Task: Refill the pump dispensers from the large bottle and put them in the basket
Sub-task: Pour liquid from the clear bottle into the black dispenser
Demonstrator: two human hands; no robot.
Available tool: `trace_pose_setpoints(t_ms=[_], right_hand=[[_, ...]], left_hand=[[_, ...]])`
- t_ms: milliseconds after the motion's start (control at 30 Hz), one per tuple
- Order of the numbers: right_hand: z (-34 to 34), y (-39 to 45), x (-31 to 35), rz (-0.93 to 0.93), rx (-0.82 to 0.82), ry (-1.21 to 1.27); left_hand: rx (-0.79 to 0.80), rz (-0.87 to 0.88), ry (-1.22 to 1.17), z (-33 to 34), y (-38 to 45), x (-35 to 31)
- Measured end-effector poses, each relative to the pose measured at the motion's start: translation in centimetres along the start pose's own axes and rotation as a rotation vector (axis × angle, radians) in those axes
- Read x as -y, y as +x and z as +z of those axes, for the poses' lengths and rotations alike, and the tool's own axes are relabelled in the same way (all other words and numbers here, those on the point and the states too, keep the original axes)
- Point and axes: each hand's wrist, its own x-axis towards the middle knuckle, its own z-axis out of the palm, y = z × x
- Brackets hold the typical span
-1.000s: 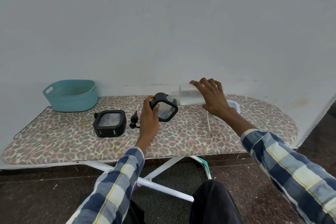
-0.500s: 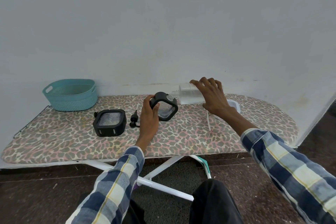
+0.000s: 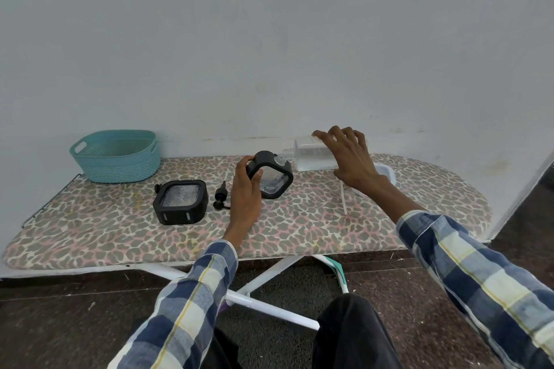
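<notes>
Here our right hand (image 3: 349,159) grasps the clear large bottle (image 3: 311,153) tipped sideways, neck at the opening of the black square-framed dispenser (image 3: 271,174) our left hand (image 3: 247,189) grips tilted on the leopard-print board (image 3: 299,225), so liquid runs in.

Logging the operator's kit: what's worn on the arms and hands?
Both arms wear long checked sleeves in navy, pale blue and cream with thin yellow lines, cuffs ending at the wrists. The left hand and right hand are bare: no gloves, rings or watch visible.

Ironing board (image 3: 299,228): basket (image 3: 117,159), dispenser (image 3: 180,201), pump (image 3: 221,192).
</notes>
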Motion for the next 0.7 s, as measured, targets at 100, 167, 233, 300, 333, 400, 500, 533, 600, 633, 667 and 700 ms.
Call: trace_pose_setpoints(t_ms=[100,167,233,300,333,400,500,533,600,633,667,700], right_hand=[[0.04,0.01,-0.01,0.001,-0.003,0.002],[0.07,-0.03,-0.04,0.001,-0.004,0.002],[0.07,-0.04,-0.03,0.004,-0.004,0.005],[0.07,-0.05,0.02,0.005,-0.003,0.010],[0.06,-0.05,0.03,0.006,-0.002,0.010],[0.06,-0.06,0.00,0.006,-0.002,0.010],[0.03,-0.08,0.03,0.001,-0.001,0.008],[0.04,-0.07,0.02,0.001,-0.004,0.009],[0.03,-0.10,0.05,0.003,-0.007,0.010],[0.02,-0.12,0.02,0.004,-0.007,0.010],[0.01,-0.12,0.01,0.004,-0.007,0.009],[-0.01,-0.13,0.00,0.004,-0.007,0.009]], left_hand=[[0.002,-0.004,0.000,-0.07,-0.03,-0.03],[0.005,-0.008,-0.001,-0.11,-0.03,-0.07],[0.005,-0.008,-0.001,-0.15,-0.06,-0.19],[0.000,-0.005,-0.004,-0.20,-0.13,-0.31],[-0.001,-0.001,-0.006,-0.23,-0.15,-0.38],[-0.002,0.005,-0.007,-0.22,-0.15,-0.49],[-0.001,-0.005,-0.009,-0.21,-0.11,-0.59],[0.000,-0.007,-0.009,-0.22,-0.11,-0.57],[0.002,-0.002,-0.006,-0.18,-0.09,-0.45],[0.003,-0.001,-0.005,-0.14,-0.06,-0.37],[0.005,-0.002,-0.006,-0.13,-0.05,-0.32],[0.006,-0.007,-0.007,-0.11,-0.02,-0.28]])
